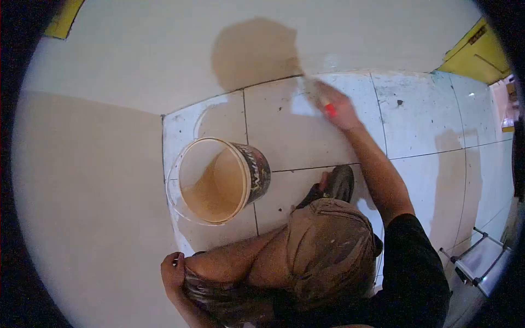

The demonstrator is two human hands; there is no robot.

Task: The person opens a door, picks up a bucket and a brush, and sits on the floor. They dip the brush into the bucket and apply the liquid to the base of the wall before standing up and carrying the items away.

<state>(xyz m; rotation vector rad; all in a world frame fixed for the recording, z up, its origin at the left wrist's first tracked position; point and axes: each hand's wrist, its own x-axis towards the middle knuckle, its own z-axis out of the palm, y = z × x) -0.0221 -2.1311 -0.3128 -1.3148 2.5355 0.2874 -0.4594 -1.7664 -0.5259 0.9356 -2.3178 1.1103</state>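
My right hand (340, 109) is closed around a paintbrush (313, 87) with a red-ended handle. The brush is blurred, and its bristles are at the foot of the wall (350, 38), close to the floor seam. My left hand (173, 270) rests by my bent knee with its fingers curled. Something small, dark and pale shows among those fingers, too little to name. Between my legs and the wall corner stands a paint bucket (257, 172), its open mouth tilted toward me in view. Beige paint (210, 205) coats its inside, and a wire handle hangs at its left side.
Pale floor tiles (415, 126) with dark seams and specks run along the wall. Another wall (87, 191) meets it at the left. A yellow panel (476, 54) is at the upper right. A metal-framed step stool or ladder (481, 257) stands at the lower right.
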